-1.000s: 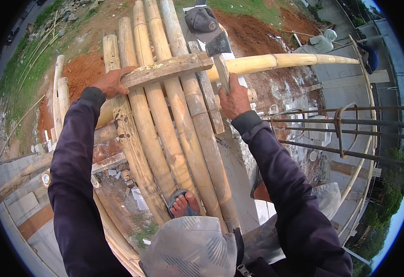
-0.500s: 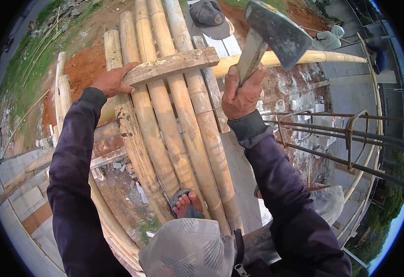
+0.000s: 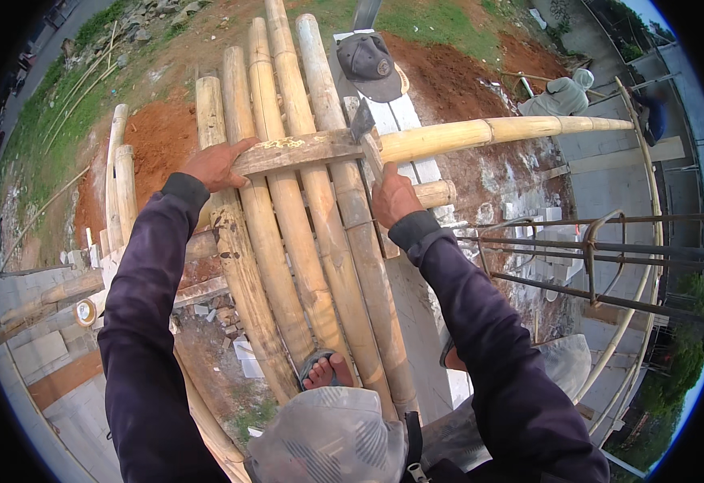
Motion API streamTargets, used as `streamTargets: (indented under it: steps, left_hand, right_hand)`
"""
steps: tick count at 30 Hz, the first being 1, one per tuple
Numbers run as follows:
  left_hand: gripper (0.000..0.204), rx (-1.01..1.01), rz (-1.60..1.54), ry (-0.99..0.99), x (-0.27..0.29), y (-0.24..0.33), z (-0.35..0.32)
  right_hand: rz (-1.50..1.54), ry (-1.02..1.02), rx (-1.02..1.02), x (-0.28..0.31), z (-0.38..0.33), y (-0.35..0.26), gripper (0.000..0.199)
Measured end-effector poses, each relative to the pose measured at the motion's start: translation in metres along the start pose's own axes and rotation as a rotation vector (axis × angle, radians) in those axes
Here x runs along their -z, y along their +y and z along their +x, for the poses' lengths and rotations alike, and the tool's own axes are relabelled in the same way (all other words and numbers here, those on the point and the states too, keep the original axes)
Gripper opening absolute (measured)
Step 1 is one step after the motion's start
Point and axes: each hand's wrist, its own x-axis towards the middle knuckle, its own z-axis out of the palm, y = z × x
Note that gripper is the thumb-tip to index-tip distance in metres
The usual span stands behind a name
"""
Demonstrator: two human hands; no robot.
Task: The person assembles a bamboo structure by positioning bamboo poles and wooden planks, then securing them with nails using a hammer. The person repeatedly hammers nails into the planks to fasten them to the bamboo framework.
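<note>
My left hand is closed on the left end of a short wooden plank. The plank lies crosswise over several bamboo poles set side by side, its upper face marked with pale chipped patches. In my right hand is the wooden handle of a hatchet. Its dark metal head is down at the plank's right end; whether the edge has bitten in is too small to tell. My sandalled foot rests on the poles nearer to me.
A dark cap sits on white boards beyond the plank. One long bamboo pole reaches off right. Steel rebar with bent stirrups juts in at the right. A crouching person is at the far right. Ground shows below through gaps.
My right hand has swung the hatchet down from above the poles to the plank's right end. My left hand keeps its hold on the plank, and the view has shifted slightly.
</note>
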Motion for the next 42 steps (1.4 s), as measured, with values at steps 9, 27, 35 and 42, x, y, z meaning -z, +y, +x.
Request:
streamTargets:
  steps: [9, 27, 35, 42]
  left_hand:
    - [0.079, 0.008, 0.063, 0.108, -0.015, -0.004, -0.003]
    - [0.073, 0.018, 0.031, 0.361, -0.036, -0.003, -0.015]
    - [0.087, 0.015, 0.127, 0.45, -0.042, -0.006, -0.017]
    - [0.097, 0.042, 0.08, 0.451, -0.052, -0.009, -0.015]
  right_hand:
    - [0.107, 0.065, -0.076, -0.016, -0.018, 0.012, 0.024]
    - [0.479, 0.36, 0.394, 0.0, -0.017, -0.094, 0.024]
    - [0.1, -0.019, 0.211, -0.021, 0.009, -0.099, 0.024]
    - [0.151, -0.031, 0.189, -0.035, -0.005, -0.092, 0.026]
